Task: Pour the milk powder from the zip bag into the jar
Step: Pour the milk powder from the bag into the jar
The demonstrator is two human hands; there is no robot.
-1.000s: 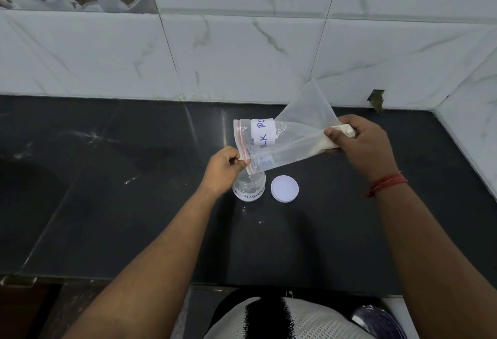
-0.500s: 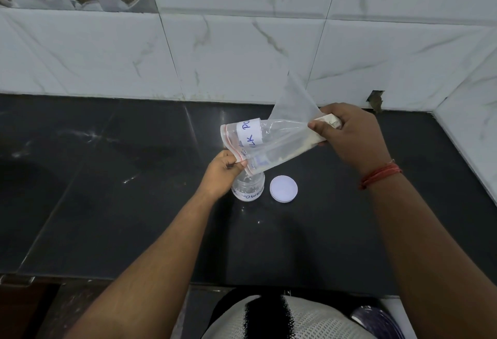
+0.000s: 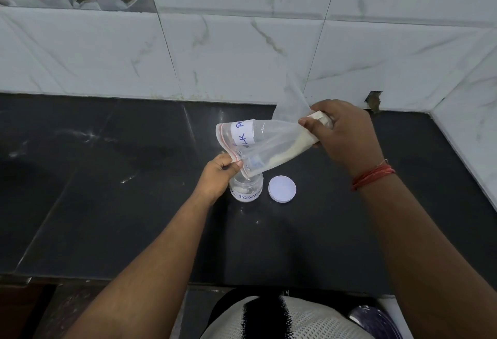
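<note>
Both hands grip the clear zip bag (image 3: 269,147), its mouth over the jar (image 3: 247,188). Its raised end sits higher than before, with the left hand (image 3: 219,174) pinching the mouth and the right hand (image 3: 347,134) clutching the bottom.

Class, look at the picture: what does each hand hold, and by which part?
Both hold the zip bag. The left hand pinches its zip-mouth corner above the jar; the right hand grips the bunched bottom end, raised higher.

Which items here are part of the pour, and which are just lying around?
In the job:
- zip bag, tilted, mouth at the jar
- jar, open, standing on the counter
- left hand, pinching the bag's mouth
- right hand, gripping the bag's far end, raised
- white lid, off, right of the jar

Lying about:
- purple object at the bottom edge; cannot tell what it is
</note>
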